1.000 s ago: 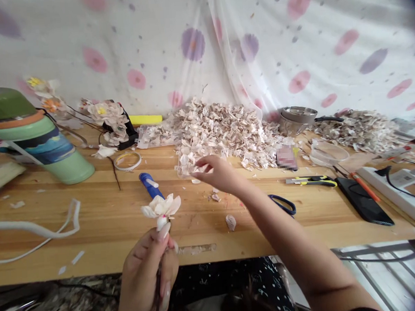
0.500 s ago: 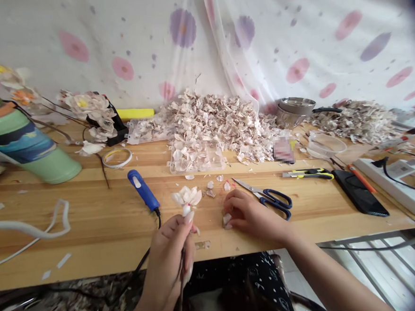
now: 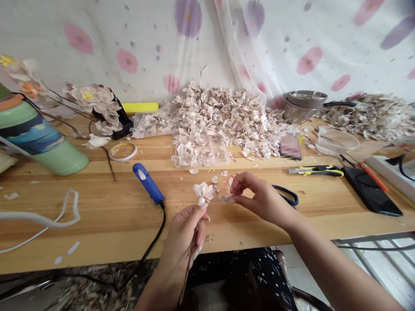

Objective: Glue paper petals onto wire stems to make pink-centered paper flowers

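Observation:
My left hand pinches the dark stem of a pale petal flower, which points up over the table's front part. To its right, my right hand has its thumb and forefinger pressed together on a small pale petal. Scissors with dark blue handles lie behind my right hand, which hides most of them. A few loose petals rest on the wood just behind the flower. Left of my hands lies a blue tool with a black cable.
A big heap of petals spills over a clear tray. A green bottle and a tape ring are at left. To the right are a yellow-black cutter, a phone, a power strip and a metal pot.
My right hand has lifted from the table with the petal and now covers more of the scissors. My left hand and the flower have shifted right, closer to it. The view has turned slightly.

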Demonstrator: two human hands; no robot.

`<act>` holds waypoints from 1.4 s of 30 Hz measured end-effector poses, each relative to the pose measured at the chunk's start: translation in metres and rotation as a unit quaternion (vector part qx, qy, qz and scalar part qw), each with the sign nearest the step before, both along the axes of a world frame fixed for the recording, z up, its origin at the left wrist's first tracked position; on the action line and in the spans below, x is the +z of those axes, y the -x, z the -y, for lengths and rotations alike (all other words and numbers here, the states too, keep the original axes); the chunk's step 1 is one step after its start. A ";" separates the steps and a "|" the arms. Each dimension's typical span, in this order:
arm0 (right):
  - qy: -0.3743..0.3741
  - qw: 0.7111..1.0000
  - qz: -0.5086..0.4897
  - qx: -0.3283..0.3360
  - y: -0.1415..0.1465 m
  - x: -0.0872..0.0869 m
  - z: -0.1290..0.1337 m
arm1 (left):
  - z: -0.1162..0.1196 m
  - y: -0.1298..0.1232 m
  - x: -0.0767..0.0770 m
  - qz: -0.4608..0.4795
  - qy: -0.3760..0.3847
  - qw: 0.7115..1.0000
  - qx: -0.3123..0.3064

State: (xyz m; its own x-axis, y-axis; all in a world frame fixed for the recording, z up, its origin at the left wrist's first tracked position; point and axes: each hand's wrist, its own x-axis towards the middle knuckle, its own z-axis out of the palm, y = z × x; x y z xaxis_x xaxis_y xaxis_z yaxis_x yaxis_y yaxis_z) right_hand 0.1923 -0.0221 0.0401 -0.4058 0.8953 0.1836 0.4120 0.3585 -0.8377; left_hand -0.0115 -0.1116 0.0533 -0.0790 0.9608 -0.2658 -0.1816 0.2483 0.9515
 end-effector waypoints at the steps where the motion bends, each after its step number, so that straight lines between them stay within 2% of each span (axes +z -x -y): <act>1: -0.017 1.000 0.005 0.011 0.001 0.007 -0.003 | 0.002 -0.001 0.004 -0.023 -0.003 1.000 0.011; 5: -0.047 0.989 0.110 0.086 0.010 0.042 -0.013 | 0.000 -0.007 0.011 -0.069 0.006 0.997 0.031; 8: -0.056 0.963 0.226 0.137 0.023 0.066 -0.020 | -0.004 -0.010 0.013 -0.067 0.010 0.997 0.040; 13: -0.058 0.920 0.338 0.190 0.040 0.086 -0.027 | -0.004 -0.010 0.012 -0.048 -0.004 0.998 0.034; 20: -0.070 0.893 0.403 0.189 0.050 0.092 -0.033 | -0.003 -0.008 0.009 -0.057 0.005 0.998 0.034; 31: -0.101 0.859 0.455 0.214 0.058 0.099 -0.032 | -0.002 -0.009 0.012 -0.072 0.006 0.997 0.031; 35: -0.112 0.851 0.463 0.222 0.060 0.098 -0.033 | 0.000 -0.007 0.009 -0.082 0.006 0.996 0.040; 42: -0.127 0.848 0.463 0.226 0.062 0.094 -0.035 | 0.001 -0.003 0.003 -0.088 0.005 0.996 0.017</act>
State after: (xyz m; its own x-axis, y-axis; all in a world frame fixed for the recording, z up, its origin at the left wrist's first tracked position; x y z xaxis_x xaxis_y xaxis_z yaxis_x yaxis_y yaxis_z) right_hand 0.1307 0.0132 0.1339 -0.7721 0.5898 -0.2367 0.6234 0.7752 -0.1021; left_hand -0.0087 -0.1123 0.0565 -0.1573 0.9544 -0.2538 -0.0210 0.2537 0.9671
